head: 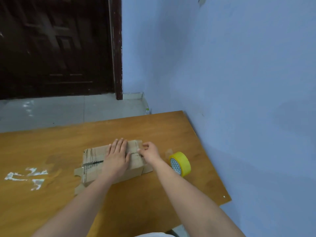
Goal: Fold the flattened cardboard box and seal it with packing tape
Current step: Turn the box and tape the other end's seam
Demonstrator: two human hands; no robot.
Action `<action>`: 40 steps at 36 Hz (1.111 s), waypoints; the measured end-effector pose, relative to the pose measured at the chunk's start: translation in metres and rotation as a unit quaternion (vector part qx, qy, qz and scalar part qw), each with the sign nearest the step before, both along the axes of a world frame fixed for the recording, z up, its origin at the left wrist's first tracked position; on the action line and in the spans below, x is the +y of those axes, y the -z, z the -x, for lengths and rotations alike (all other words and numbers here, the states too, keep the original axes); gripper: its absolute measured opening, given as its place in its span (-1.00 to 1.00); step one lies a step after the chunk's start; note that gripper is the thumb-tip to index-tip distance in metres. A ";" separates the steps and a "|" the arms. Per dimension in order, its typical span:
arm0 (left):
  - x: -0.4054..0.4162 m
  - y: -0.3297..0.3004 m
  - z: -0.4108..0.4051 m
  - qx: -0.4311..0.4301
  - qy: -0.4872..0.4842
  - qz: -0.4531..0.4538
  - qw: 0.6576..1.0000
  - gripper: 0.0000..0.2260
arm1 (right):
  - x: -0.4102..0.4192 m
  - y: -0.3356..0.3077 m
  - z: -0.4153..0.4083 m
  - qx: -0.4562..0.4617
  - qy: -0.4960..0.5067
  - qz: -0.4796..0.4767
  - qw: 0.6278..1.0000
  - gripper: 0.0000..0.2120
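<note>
A wooden worktop (145, 194), orange-brown, stands in a corner against a blue wall. Near its middle lies a cardboard box (95, 156), folded up, with loose flaps spread flat on the wood at its left and right ends. Just right of the box a roll of yellow packing tape (182, 162) stands on edge. Whitish scuffed patches (27, 177) mark the left part.

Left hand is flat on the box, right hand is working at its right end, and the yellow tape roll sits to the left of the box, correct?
Not quite. In the head view the yellow tape roll sits right of the box, not left. The left hand lies flat on it; the right hand is at its right end.
</note>
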State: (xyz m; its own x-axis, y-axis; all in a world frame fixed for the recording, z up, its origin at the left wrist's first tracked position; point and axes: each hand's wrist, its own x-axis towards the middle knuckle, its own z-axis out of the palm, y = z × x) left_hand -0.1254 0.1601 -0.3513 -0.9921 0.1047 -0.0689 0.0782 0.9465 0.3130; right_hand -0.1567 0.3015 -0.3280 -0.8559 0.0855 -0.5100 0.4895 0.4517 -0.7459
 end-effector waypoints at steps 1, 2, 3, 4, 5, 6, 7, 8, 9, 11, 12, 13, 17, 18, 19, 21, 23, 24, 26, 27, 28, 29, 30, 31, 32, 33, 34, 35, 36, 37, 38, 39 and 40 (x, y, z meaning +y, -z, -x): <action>0.000 0.001 0.001 -0.002 0.001 0.002 1.000 -0.41 | -0.001 0.000 0.001 0.000 0.004 0.001 1.000 -0.59; 0.000 0.001 0.001 -0.001 0.002 0.001 1.000 -0.37 | -0.001 0.000 0.001 -0.004 0.010 0.007 1.000 -0.59; 0.000 0.002 0.000 0.004 0.002 -0.005 1.000 -0.31 | -0.002 0.001 0.002 -0.008 0.021 0.019 1.000 -0.60; -0.001 0.002 0.000 0.008 0.001 -0.012 1.000 -0.26 | -0.002 0.002 0.002 -0.014 0.034 0.034 0.999 -0.60; -0.001 0.003 0.000 0.009 0.003 -0.012 1.000 -0.24 | -0.002 0.003 0.002 -0.019 0.046 0.049 0.998 -0.61; -0.002 0.004 0.001 0.008 0.004 -0.009 1.000 -0.24 | -0.002 0.004 0.002 -0.026 0.059 0.061 0.996 -0.63; -0.002 0.003 0.000 0.007 0.005 -0.005 1.000 -0.25 | -0.001 0.006 0.002 -0.032 0.071 0.071 0.994 -0.65; -0.001 0.002 0.000 0.006 0.002 -0.004 1.000 -0.29 | -0.001 0.007 0.002 -0.037 0.082 0.080 0.993 -0.68; -0.001 0.002 -0.001 0.005 -0.001 -0.006 1.000 -0.36 | 0.000 0.009 0.002 -0.042 0.089 0.088 0.991 -0.71; 0.000 0.000 -0.002 0.001 -0.002 -0.017 1.000 -0.48 | 0.000 0.012 0.003 -0.055 0.097 0.098 0.989 -0.82; 0.000 0.000 -0.002 0.001 -0.001 -0.020 1.000 -0.49 | 0.001 0.012 0.004 -0.064 0.100 0.103 0.988 -0.90; -0.001 -0.001 -0.003 0.000 -0.001 -0.018 1.000 -0.48 | 0.001 0.013 0.005 -0.073 0.103 0.109 0.986 -0.97; -0.001 0.001 -0.002 0.002 -0.001 -0.021 1.000 -0.50 | 0.004 0.008 0.006 -0.111 0.133 0.134 0.976 -0.92; -0.001 0.003 -0.002 0.003 0.000 -0.020 1.000 -0.49 | 0.003 0.006 0.006 -0.121 0.140 0.137 0.973 -0.87; -0.001 0.003 -0.001 0.004 0.000 -0.016 1.000 -0.47 | 0.003 0.005 0.007 -0.132 0.147 0.141 0.970 -0.82; -0.001 0.005 0.000 0.009 -0.002 -0.011 1.000 -0.36 | 0.003 0.005 0.008 -0.156 0.159 0.147 0.964 -0.81; -0.001 0.006 0.000 0.013 -0.002 -0.007 1.000 -0.30 | 0.001 0.006 0.009 -0.174 0.169 0.158 0.957 -0.89; -0.001 0.007 0.000 0.012 -0.003 -0.005 1.000 -0.31 | 0.000 0.005 0.009 -0.176 0.173 0.161 0.956 -0.96; -0.001 0.006 -0.001 0.008 -0.005 0.000 1.000 -0.36 | -0.003 0.005 0.009 -0.179 0.175 0.171 0.953 -0.90; -0.001 0.005 -0.001 0.007 -0.006 0.002 1.000 -0.37 | -0.004 0.006 0.009 -0.175 0.177 0.174 0.953 -0.87; 0.000 0.005 0.000 0.005 -0.007 0.002 1.000 -0.38 | -0.004 0.006 0.009 -0.168 0.178 0.176 0.953 -0.86; 0.000 0.004 0.000 0.003 -0.008 0.001 1.000 -0.39 | -0.004 0.005 0.007 -0.165 0.179 0.179 0.953 -0.85; 0.000 0.004 0.000 0.002 -0.008 -0.001 1.000 -0.39 | -0.004 0.005 0.006 -0.165 0.180 0.185 0.952 -0.85; 0.000 0.004 -0.001 0.001 -0.008 -0.001 1.000 -0.39 | -0.003 0.006 0.006 -0.164 0.181 0.193 0.950 -0.86; 0.000 0.004 -0.001 0.002 -0.007 0.003 1.000 -0.38 | -0.001 0.006 0.004 -0.164 0.184 0.202 0.948 -0.86; 0.000 0.004 -0.001 0.003 -0.007 0.007 1.000 -0.36 | -0.001 0.007 0.003 -0.166 0.186 0.208 0.946 -0.84; 0.000 0.004 -0.001 0.004 -0.006 0.010 1.000 -0.33 | 0.000 0.007 0.003 -0.168 0.182 0.215 0.945 -0.81; 0.000 0.004 -0.001 0.004 -0.006 0.011 1.000 -0.31 | 0.000 0.008 0.004 -0.166 0.174 0.215 0.947 -0.78; 0.000 0.004 -0.001 0.005 -0.005 0.010 1.000 -0.29 | 0.000 0.008 0.005 -0.161 0.167 0.210 0.950 -0.77; 0.000 0.004 -0.001 0.006 -0.004 0.009 1.000 -0.29 | 0.000 0.007 0.006 -0.152 0.162 0.200 0.954 -0.78; 0.000 0.005 -0.001 0.007 -0.004 0.008 1.000 -0.28 | 0.000 0.008 0.008 -0.142 0.155 0.190 0.959 -0.82; -0.001 0.004 -0.001 0.010 -0.004 0.008 1.000 -0.29 | 0.001 0.008 0.008 -0.134 0.146 0.186 0.962 -0.88; -0.001 0.004 -0.001 0.012 -0.005 0.007 1.000 -0.29 | 0.001 0.009 0.009 -0.128 0.139 0.182 0.965 -0.88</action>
